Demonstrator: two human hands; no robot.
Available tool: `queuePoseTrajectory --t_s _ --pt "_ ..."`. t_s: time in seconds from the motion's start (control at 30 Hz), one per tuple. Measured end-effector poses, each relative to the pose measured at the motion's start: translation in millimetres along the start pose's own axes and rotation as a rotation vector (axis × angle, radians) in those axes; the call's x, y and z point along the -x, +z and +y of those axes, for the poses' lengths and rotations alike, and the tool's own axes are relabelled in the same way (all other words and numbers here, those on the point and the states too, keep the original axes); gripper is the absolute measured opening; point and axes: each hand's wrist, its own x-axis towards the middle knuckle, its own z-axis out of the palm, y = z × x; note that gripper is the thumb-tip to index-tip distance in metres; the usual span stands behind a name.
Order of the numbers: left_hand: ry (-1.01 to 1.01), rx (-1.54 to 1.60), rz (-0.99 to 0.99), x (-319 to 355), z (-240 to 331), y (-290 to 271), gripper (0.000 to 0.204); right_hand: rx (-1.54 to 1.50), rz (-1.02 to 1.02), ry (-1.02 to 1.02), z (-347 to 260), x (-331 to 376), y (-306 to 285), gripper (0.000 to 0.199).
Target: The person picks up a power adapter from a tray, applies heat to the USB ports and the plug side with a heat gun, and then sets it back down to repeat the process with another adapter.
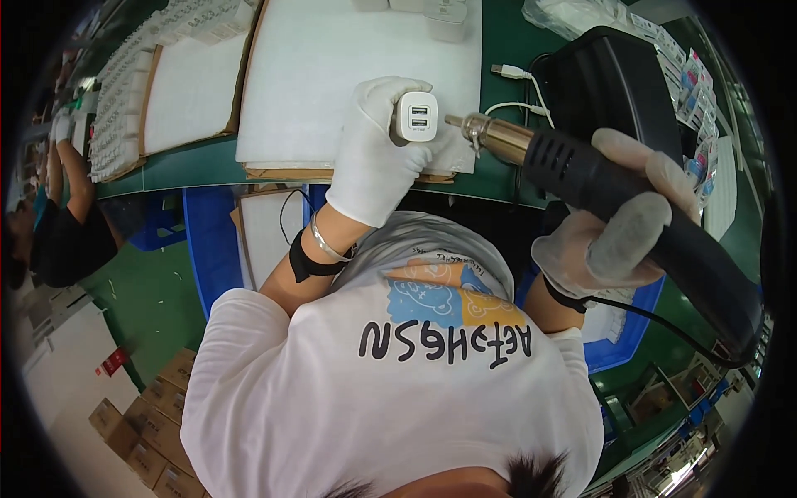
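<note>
My left hand [369, 149], in a white glove, is closed around a small white charger [418, 117]. The charger's end with two USB ports faces up toward me, above the edge of a white padded sheet [307, 91]. In my gloved right hand [635, 220] is a thick black hot-air gun [573, 170], the fingers wrapped round its body. Its narrow metal nozzle points left at the charger, with a small gap between the two. Black straps sit on both wrists.
Right of the sheet stand a black box-shaped unit [614, 83] and a white USB cable [509, 71]. Clear cases [448, 21] sit at the far edge. Packed white pieces [116, 124] line the left. Below are blue crates [207, 249]; another person [66, 216] works at far left.
</note>
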Motion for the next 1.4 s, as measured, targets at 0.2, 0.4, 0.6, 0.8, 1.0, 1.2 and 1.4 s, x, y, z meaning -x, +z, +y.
queuePoseTrajectory --t_s 0.2,0.4,0.6,0.8,1.0,1.2,1.4 --pt "0.013 -0.024 0.017 0 3 1 0.048 -0.056 0.011 -0.035 4 3 0 0.033" --pt "0.01 -0.009 0.019 -1 0 2 0.047 0.008 0.002 -0.061 -2 7 -2 0.034" --pt "0.049 -0.07 0.054 0 5 2 0.048 0.076 -0.011 -0.084 -1 9 -4 0.035" --pt "0.05 -0.034 0.036 0 1 0 0.052 0.164 -0.015 -0.106 -10 16 8 0.036" --pt "0.072 -0.039 0.045 1 -4 3 0.057 0.249 -0.009 -0.132 -7 15 -7 0.037" --pt "0.006 0.001 0.049 3 -5 4 0.058 0.327 0.009 -0.163 -5 15 -7 0.038" --pt "-0.121 0.197 0.007 2 4 1 0.053 0.376 0.03 -0.207 -6 18 -5 0.039"
